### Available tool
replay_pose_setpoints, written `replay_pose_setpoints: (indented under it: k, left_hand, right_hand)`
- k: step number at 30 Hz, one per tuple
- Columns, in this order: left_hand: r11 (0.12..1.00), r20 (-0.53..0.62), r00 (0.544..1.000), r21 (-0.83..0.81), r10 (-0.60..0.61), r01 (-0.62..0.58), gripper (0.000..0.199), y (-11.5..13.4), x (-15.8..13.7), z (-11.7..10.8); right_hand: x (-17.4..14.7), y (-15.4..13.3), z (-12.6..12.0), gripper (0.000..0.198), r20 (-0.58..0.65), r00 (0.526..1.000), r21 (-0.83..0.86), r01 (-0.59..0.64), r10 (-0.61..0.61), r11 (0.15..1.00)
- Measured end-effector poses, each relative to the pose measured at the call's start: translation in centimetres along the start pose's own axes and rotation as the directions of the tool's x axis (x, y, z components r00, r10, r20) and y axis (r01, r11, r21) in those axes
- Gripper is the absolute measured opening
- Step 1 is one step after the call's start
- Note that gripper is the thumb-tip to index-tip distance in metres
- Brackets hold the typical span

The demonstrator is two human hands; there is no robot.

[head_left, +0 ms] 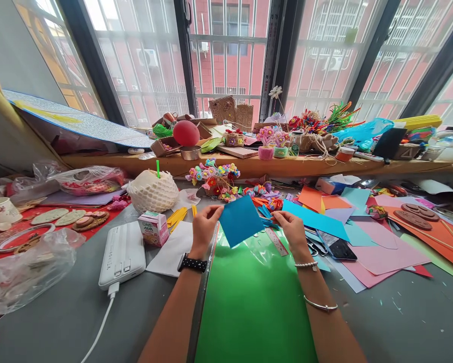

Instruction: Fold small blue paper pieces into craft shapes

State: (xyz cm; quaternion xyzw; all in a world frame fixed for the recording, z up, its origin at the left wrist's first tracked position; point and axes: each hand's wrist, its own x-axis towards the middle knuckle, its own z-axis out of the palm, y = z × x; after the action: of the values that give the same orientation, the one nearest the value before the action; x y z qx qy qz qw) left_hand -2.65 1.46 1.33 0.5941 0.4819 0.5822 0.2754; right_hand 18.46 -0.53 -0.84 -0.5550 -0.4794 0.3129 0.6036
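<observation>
My left hand [205, 229], with a black dotted watch strap on its wrist, pinches the left corner of a square of blue paper [241, 222]. The sheet is held tilted above a green mat [256, 312]. My right hand [292, 232] is to the right of the sheet, apart from it, thumb and fingers pressed together. Blue paper strips [266, 210] show right at its fingertips; whether it grips one is unclear. Below that hand lies a pink-and-white ruler [276, 242]. Dark scissor handles [317, 248] show beside the right wrist, partly hidden.
A white power bank [122, 254] with a cable, a drink carton [153, 228] and a netted coconut [152, 191] stand left. Coloured papers [381, 244] and a phone [341, 248] lie right. Yellow strips [177, 218] and craft flowers [214, 176] are behind. A wooden ledge [135, 164] holds craft items.
</observation>
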Motion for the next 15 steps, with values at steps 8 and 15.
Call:
replay_pose_setpoints:
  k: [8,15]
  left_hand:
    - [0.975,-0.151,0.981,-0.206,-0.120,0.087,0.032,-0.8,-0.1,0.6]
    - [0.992,0.040,0.994,-0.065,-0.102,0.104,0.029,0.0,-0.6,1.1]
  right_hand:
    - [-1.7,-1.5,2.1,0.057,0.445,0.896,0.229,-0.107,-0.006,0.968]
    - [-1.4,-0.6,1.9,0.038,0.239,0.969,-0.231,0.110,-0.054,0.967]
